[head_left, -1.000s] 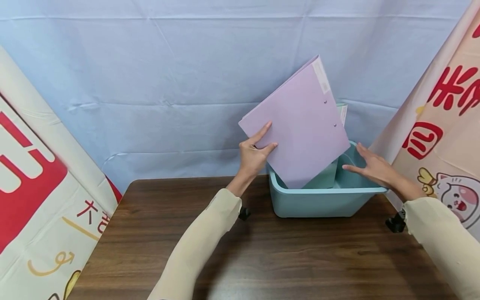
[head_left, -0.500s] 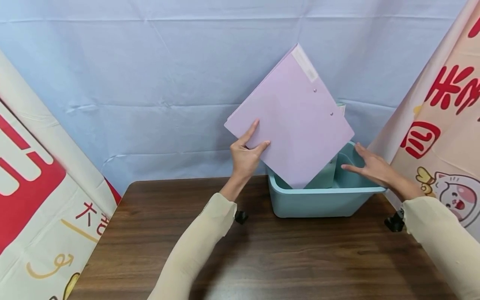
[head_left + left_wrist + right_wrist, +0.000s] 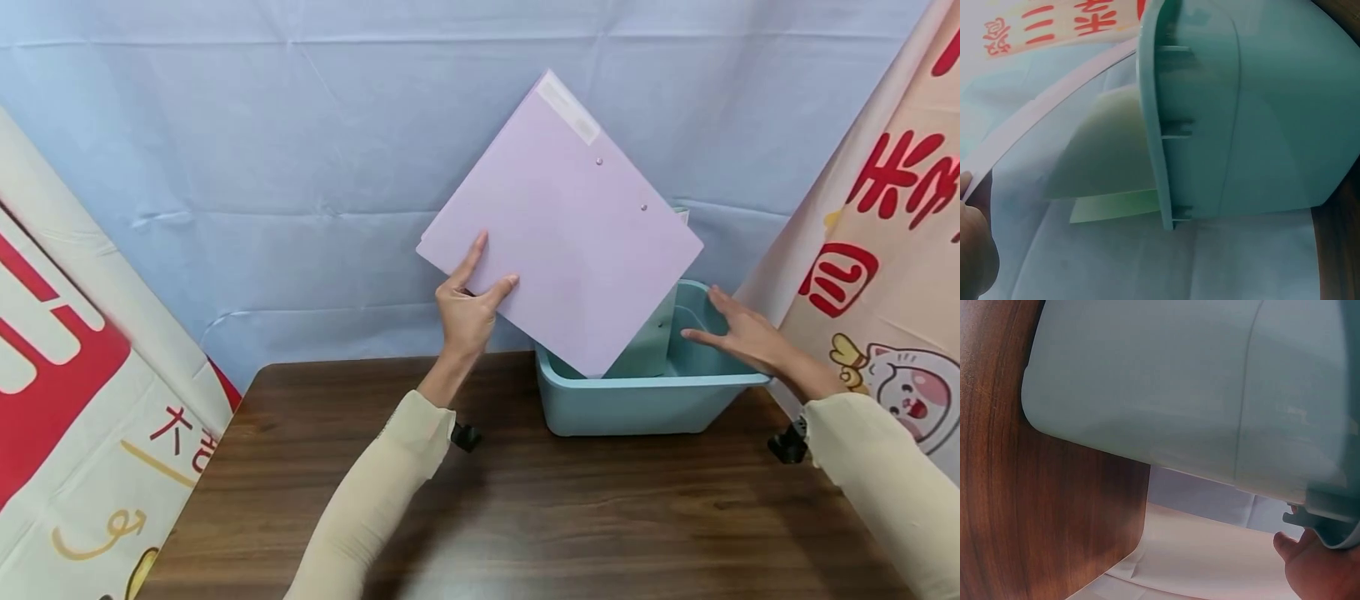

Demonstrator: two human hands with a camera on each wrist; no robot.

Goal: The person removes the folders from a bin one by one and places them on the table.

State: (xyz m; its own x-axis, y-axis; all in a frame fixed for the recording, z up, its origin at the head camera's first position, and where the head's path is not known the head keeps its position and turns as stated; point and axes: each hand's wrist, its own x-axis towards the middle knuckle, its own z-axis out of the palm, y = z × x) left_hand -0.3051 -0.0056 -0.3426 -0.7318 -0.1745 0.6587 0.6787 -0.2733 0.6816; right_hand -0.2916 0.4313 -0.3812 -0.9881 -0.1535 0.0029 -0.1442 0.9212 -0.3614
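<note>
In the head view my left hand (image 3: 467,315) pinches the left corner area of a lilac folder (image 3: 562,225), thumb on its front. The folder is tilted, with a white label and two rivets along its upper right edge. Its lowest corner overlaps the inside of a blue-green plastic bin (image 3: 622,408). A pale green folder (image 3: 654,337) stands in the bin, partly hidden behind the lilac one. My right hand (image 3: 750,340) holds the bin's right rim, thumb on the inner side. Fingers (image 3: 1284,547) show under that rim outside in the right wrist view.
The bin stands at the back right of a dark wooden table (image 3: 600,517). Directly behind hangs a light blue cloth (image 3: 300,167). Printed banners flank the table, one at the left (image 3: 67,400) and another at the right (image 3: 892,275), close to the bin.
My left hand has moved left, and the lilac folder has risen, shifted left and turned counterclockwise, uncovering more of the bin's inside. My right hand stays at the rim.
</note>
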